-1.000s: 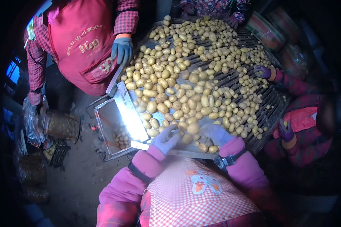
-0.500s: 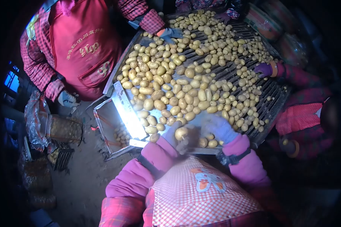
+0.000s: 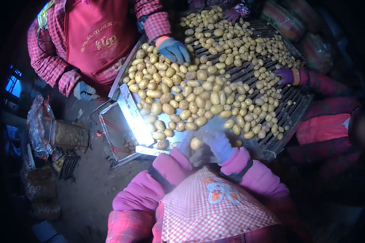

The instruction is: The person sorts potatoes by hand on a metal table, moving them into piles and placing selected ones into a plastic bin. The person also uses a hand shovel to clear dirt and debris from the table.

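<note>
Close to my body, at the near edge of the sorting table [image 3: 166,117], both my gloved hands are together. My left hand [image 3: 185,146] is closed around a potato [image 3: 196,143], whose pale side shows between the hands. My right hand [image 3: 218,146] is right beside that potato, fingers pointing at it; blur hides whether they touch or grip it. Many loose potatoes [image 3: 192,107] lie on the metal plate just beyond my hands.
Slatted bars [image 3: 251,77] carry smaller potatoes on the right. A co-worker's blue glove [image 3: 173,50] rests over the far potatoes; a purple glove [image 3: 285,75] is at the right edge. A lined bin [image 3: 113,139] stands left below the bright metal chute [image 3: 136,119].
My right hand has moved left, from over the plate to beside the potato in my left hand. The co-worker's blue glove has come nearer over the potatoes.
</note>
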{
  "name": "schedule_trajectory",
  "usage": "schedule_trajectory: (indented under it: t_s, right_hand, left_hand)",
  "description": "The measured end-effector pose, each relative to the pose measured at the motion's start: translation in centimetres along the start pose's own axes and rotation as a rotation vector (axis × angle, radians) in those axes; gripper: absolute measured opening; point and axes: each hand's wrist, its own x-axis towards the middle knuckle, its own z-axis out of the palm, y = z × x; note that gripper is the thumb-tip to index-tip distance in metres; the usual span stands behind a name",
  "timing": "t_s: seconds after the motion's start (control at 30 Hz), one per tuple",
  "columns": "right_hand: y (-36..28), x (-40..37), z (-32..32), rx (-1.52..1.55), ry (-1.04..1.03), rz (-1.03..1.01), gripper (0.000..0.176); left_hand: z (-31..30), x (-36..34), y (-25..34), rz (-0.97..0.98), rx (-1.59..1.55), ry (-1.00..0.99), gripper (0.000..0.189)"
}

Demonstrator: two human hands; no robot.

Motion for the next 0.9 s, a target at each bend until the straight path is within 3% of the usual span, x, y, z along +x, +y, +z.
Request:
schedule_trajectory:
  t_s: [0.07,0.1,0.13,0.17,0.2,0.27,0.33,0.37,0.4,0.47,0.5,0.53,0.6,0.73,0.77,0.83,0.9]
  right_hand:
    - [0.9,1.4,-1.4,0.034,0.042,-0.026,0.026]
    - [1.1,2.5,-2.5,-0.329,0.060,-0.303,0.028]
    - [1.4,3.3,-3.4,-0.694,0.073,-0.580,0.031]
    - [1.2,3.4,-3.4,-0.381,0.186,-0.435,0.040]
    - [0.7,3.1,-4.4,-0.295,0.167,-0.412,0.051]
    - [1.2,3.2,-6.1,-0.550,-0.047,-0.541,0.055]
    - [-2.3,-0.4,-2.7,-0.801,-0.234,-0.177,0.052]
    - [-0.6,0.5,-3.4,-0.833,-0.190,-0.466,0.047]
    - [-0.9,0.5,-3.3,-0.832,-0.192,-0.466,0.047]
    - [-1.1,0.2,-3.0,-0.328,-0.170,-0.100,0.036]
    - [-0.1,0.6,-3.7,-0.398,-0.080,-0.260,0.034]
    - [0.4,0.9,-4.3,-0.398,-0.074,-0.259,0.034]
    - [0.6,1.7,-4.4,-0.592,0.006,-0.331,0.032]
    - [0.3,1.3,-4.6,-0.468,0.082,-0.422,0.030]
    - [0.7,1.5,-6.5,-0.564,0.167,-0.620,0.028]
    - [-2.0,-1.2,-8.2,-0.349,0.269,-0.485,0.025]
    - [-2.6,-3.7,-12.0,-0.623,0.241,-0.278,0.020]
  left_hand:
    - [-0.4,1.0,-0.3,-0.079,-0.357,-0.190,0.051]
    - [1.2,0.2,0.8,-0.150,-0.552,-0.335,0.051]
    - [0.9,0.6,0.7,-0.149,-0.552,-0.334,0.051]
    - [0.2,1.2,0.4,-0.130,-0.555,-0.483,0.052]
    - [-0.5,1.9,0.2,-0.108,-0.553,-0.633,0.054]
    - [0.0,2.5,-0.8,-0.049,-0.535,-0.725,0.054]
    - [2.7,2.4,-1.8,0.734,0.435,0.018,0.043]
    - [2.0,2.1,-0.8,0.372,0.312,-0.033,0.032]
    - [1.9,1.6,0.7,0.373,0.313,-0.031,0.032]
    - [2.1,0.5,2.9,-0.121,-0.049,-0.315,0.033]
    - [1.5,2.7,1.5,-0.028,0.475,-0.107,0.041]
    - [1.2,2.8,1.0,-0.031,0.474,-0.113,0.041]
    - [1.7,2.2,1.5,-0.246,-0.468,-0.098,0.052]
    - [0.0,1.9,1.0,-0.170,-0.549,-0.144,0.044]
    - [-1.4,2.3,0.9,-0.145,-0.599,-0.221,0.038]
    - [-3.9,0.6,2.0,-0.040,-0.489,-0.258,0.031]
    - [-6.5,-1.3,3.4,0.055,-0.395,-0.223,0.029]
